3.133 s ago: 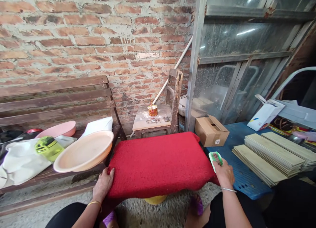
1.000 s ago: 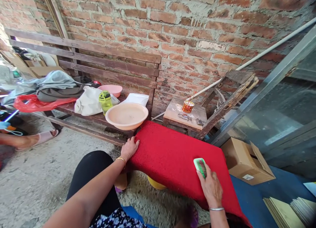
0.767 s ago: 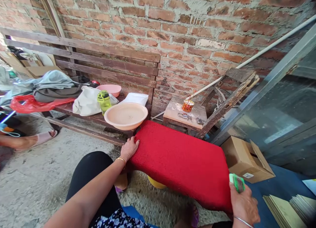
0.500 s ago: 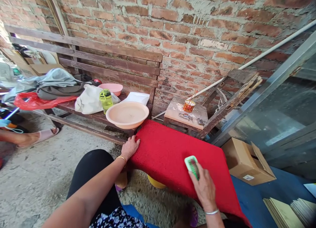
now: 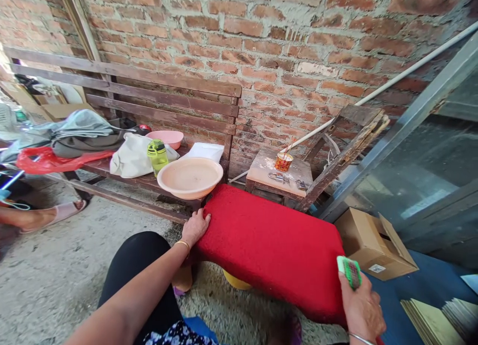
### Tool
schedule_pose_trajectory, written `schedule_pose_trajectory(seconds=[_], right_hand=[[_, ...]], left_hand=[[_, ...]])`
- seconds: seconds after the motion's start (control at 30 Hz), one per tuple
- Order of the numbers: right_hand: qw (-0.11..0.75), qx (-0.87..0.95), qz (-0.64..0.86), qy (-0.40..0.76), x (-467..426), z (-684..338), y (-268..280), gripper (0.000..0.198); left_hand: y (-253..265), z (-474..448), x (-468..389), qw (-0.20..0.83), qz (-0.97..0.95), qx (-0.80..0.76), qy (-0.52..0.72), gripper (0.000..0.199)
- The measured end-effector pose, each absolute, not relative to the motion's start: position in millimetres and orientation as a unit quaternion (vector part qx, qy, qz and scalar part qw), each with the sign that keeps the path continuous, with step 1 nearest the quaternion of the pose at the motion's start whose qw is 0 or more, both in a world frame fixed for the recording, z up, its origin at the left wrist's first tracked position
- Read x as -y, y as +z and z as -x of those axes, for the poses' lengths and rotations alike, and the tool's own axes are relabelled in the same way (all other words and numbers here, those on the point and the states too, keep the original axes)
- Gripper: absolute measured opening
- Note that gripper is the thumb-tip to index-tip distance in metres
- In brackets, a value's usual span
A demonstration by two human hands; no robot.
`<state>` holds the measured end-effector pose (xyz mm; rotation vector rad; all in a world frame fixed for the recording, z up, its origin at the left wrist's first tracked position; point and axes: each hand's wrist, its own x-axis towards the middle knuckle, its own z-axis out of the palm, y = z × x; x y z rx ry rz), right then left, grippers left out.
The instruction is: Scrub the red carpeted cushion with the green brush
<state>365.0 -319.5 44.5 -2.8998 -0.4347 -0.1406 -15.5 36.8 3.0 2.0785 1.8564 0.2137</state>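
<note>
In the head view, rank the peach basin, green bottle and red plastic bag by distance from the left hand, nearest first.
From the left hand:
1. Peach basin, at the bench's near end.
2. Green bottle, just behind the basin, leftward.
3. Red plastic bag, far left on the bench.

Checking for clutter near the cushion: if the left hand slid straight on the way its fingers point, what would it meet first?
Probably only more red cushion: the left hand rests on its near-left edge, fingers pointing across it. Depth is uncertain.

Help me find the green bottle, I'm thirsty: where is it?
In the head view, the green bottle stands on the wooden bench at left, between the white bag and the peach basin.
</note>
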Motion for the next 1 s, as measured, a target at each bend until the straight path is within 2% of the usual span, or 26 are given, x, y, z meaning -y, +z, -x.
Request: schedule_pose_trajectory(seconds=[0.2, 0.3, 0.43, 0.57, 0.7, 0.83, 1.0], right_hand=[[0.095, 0.467, 0.876, -0.067, 234, -294, 19, 0.061], [0.074, 0.514, 0.852, -0.074, 203, -285, 9, 0.055], [0.075, 0.397, 0.913, -0.054, 217, -342, 16, 0.063], [0.117, 0.181, 0.976, -0.004, 282, -419, 35, 0.085], [0.231, 0.066, 0.971, -0.009, 325, -439, 38, 0.101], [0.327, 0.072, 0.942, -0.020, 322, -414, 33, 0.099], [0.324, 0.095, 0.941, -0.026, 314, -400, 49, 0.095]], left_hand=[[3, 15, -37, 0.175, -0.736, -0.649, 0.079, 0.056], [1, 16, -37, 0.176, -0.736, -0.648, 0.083, 0.055], [-1, 16, -37, 0.177, -0.735, -0.649, 0.086, 0.055], [1, 15, -37, 0.177, -0.732, -0.653, 0.081, 0.055], [4, 15, -36, 0.181, -0.732, -0.653, 0.076, 0.055], [5, 16, -36, 0.188, -0.732, -0.650, 0.073, 0.056], [3, 16, -36, 0.183, -0.736, -0.648, 0.078, 0.056]])
